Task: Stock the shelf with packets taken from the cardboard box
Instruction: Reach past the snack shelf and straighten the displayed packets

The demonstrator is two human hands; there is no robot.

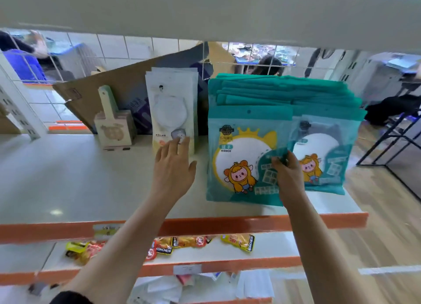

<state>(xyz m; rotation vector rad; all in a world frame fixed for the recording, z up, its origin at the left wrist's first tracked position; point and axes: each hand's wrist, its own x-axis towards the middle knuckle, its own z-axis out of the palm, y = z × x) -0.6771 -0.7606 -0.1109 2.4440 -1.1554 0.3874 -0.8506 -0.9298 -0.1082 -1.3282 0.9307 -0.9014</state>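
Note:
Two rows of teal mirror packets stand on the white shelf (68,178). My right hand (287,174) pinches the right edge of the front teal packet (241,158), which stands upright at the head of the left row. The second row's front packet (323,158) stands just right of that hand. My left hand (174,167) hovers open with spread fingers in front of a row of white packets (170,112), fingertips near the lowest part of the front one. A cardboard box (118,87) leans behind the shelf's wire back.
A beige dustpan-shaped item (113,123) stands left of the white packets. The shelf has an orange front lip (205,226). Yellow and red snack packets (191,243) lie on the shelf below. Wooden floor and a black metal frame (387,144) are to the right.

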